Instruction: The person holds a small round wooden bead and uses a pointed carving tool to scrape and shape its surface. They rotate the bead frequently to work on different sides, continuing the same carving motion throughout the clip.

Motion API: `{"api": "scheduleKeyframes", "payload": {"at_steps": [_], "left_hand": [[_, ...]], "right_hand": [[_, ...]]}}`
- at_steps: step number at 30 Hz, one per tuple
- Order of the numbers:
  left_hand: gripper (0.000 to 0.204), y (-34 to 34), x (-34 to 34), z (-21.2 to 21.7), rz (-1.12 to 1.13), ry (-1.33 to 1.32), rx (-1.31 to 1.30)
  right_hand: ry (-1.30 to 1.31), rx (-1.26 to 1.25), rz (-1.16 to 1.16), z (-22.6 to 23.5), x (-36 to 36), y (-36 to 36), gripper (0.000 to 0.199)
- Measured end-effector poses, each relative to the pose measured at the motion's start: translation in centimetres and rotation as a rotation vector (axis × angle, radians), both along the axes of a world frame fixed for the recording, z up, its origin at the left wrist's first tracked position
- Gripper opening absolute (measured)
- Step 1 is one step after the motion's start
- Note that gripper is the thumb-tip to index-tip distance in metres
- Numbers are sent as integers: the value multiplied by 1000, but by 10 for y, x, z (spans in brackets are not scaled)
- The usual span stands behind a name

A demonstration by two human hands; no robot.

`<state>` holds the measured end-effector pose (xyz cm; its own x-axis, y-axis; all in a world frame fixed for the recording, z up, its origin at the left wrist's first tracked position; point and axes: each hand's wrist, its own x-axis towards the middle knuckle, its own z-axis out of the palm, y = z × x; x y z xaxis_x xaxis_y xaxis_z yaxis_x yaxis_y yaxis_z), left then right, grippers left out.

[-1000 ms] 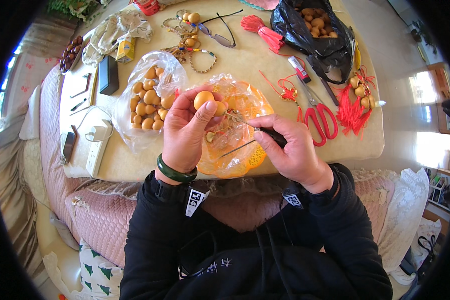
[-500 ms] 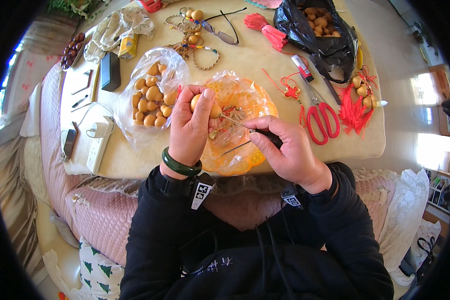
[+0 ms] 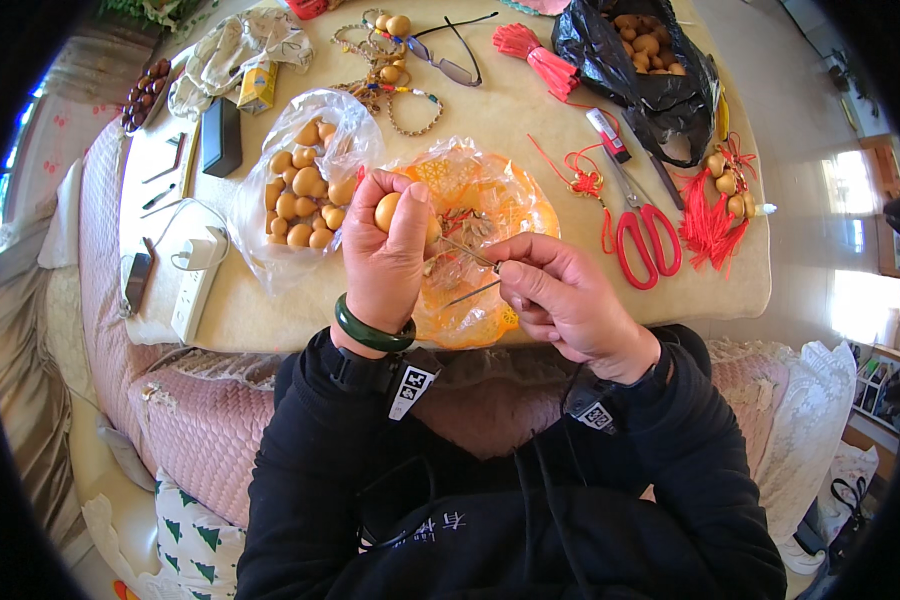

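Note:
A small tan gourd (image 3: 388, 211) is gripped in my left hand (image 3: 395, 240), fingers closed round it and the thumb along its side. My right hand (image 3: 575, 305) is closed on a thin metal pick (image 3: 467, 251), whose tip meets the gourd's right end; its handle is hidden in my fingers. A second thin dark rod (image 3: 474, 292) juts out below the pick from the same hand. Beneath both hands lies an orange-patterned clear plastic bag (image 3: 530, 215) with small bits in it. Left of my left hand, a clear bag (image 3: 255, 235) holds several gourds.
Red-handled scissors (image 3: 650, 250), red tassels (image 3: 708, 225) and a red knotted cord (image 3: 584, 182) lie to the right. A black bag of gourds (image 3: 610, 80) sits far right. Sunglasses (image 3: 452, 70) and beaded strings (image 3: 415, 118) are at the back. A white power strip (image 3: 195, 290) lies left.
My right hand has turned and its fingers have curled further in, hiding the pick's dark handle. My left hand has shifted slightly right, still with the gourd.

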<state>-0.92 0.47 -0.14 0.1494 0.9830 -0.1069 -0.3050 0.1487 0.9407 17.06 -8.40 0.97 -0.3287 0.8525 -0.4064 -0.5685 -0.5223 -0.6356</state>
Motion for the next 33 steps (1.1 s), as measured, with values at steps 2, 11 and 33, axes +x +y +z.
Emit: {"api": "scheduleKeyframes", "payload": {"at_steps": [2, 11, 33], "left_hand": [[14, 0, -1, 1, -1, -2, -23], [8, -1, -4, -1, -82, -39, -12], [11, -14, 4, -1, -144, 77, 46]], "right_hand": [[-291, 171, 12, -4, -3, 0, 22], [-316, 203, -36, -6, -7, -2, 21], [-1030, 893, -181, -5, -19, 0, 18]]}}
